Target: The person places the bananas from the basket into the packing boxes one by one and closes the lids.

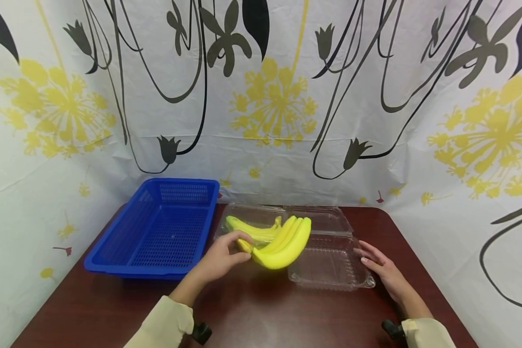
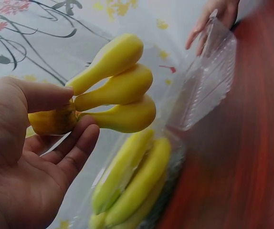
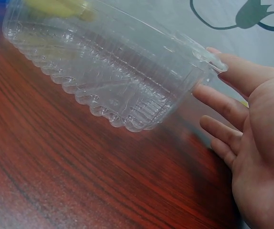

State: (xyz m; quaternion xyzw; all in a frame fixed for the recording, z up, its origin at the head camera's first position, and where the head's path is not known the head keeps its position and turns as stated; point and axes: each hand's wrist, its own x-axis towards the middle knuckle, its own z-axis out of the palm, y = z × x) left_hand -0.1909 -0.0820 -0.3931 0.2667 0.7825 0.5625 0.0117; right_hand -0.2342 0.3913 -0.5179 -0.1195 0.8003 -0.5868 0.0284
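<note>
My left hand (image 1: 221, 257) grips a bunch of bananas (image 1: 286, 245) by its stem. The bunch hangs in front of two clear plastic clamshell containers, with its fruits pointing right. In the left wrist view, thumb and fingers close round the brown stem (image 2: 56, 120). Behind it, another bunch of bananas (image 1: 251, 229) lies in the left clamshell (image 1: 254, 210). At the right side of the other clamshell (image 1: 326, 263), my right hand (image 1: 384, 273) pinches the rim between thumb and forefinger; its other fingers are loose, as the right wrist view shows. Both lids stand open toward the back.
A blue plastic basket (image 1: 209, 220) with slotted walls stands on the table's left side, close to the left forearm. The dark red-brown table (image 1: 261, 314) meets a patterned cloth (image 1: 278, 179) behind and at both sides.
</note>
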